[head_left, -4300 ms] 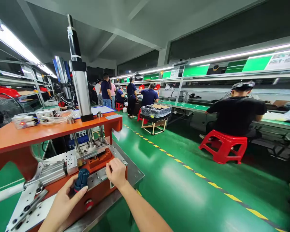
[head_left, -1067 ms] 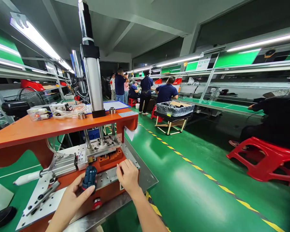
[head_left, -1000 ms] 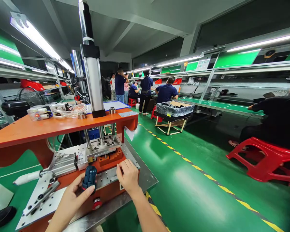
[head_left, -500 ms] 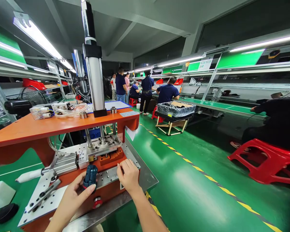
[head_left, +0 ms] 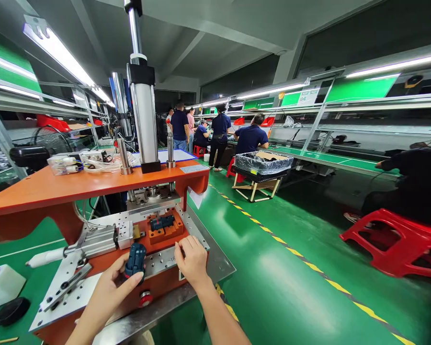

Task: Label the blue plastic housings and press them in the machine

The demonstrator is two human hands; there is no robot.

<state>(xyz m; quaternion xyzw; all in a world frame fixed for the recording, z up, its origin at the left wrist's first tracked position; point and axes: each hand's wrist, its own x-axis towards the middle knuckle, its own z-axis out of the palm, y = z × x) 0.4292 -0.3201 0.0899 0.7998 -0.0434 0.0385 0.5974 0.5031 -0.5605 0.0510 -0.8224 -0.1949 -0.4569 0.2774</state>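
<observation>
My left hand [head_left: 117, 282] is closed around a dark blue plastic battery pack [head_left: 135, 261], held in front of the press. Loosely curled, my right hand [head_left: 192, 261] rests at the front right edge of the press base [head_left: 161, 261]; its palm side is hidden, and nothing shows in the fingers. Between and beyond my hands, a similar dark blue piece [head_left: 161, 223] lies in the orange fixture block [head_left: 175, 232]. The press's metal plate [head_left: 140, 206] is raised above that block. A red button [head_left: 145, 299] sits on the base front, below my left hand.
An orange top plate [head_left: 93, 184] carries the upright cylinder [head_left: 146, 124]. A side cylinder [head_left: 96, 242] and lever [head_left: 66, 287] lie left. Beside them stand a white bottle [head_left: 2, 287] and black lid [head_left: 12, 311]. Right are a red stool [head_left: 398, 244], a filled crate [head_left: 262, 165] and people working.
The press plate has risen, with its guide rods now standing higher above the orange top. The dark blue piece in the fixture has come into view. Both hands stay nearly still.
</observation>
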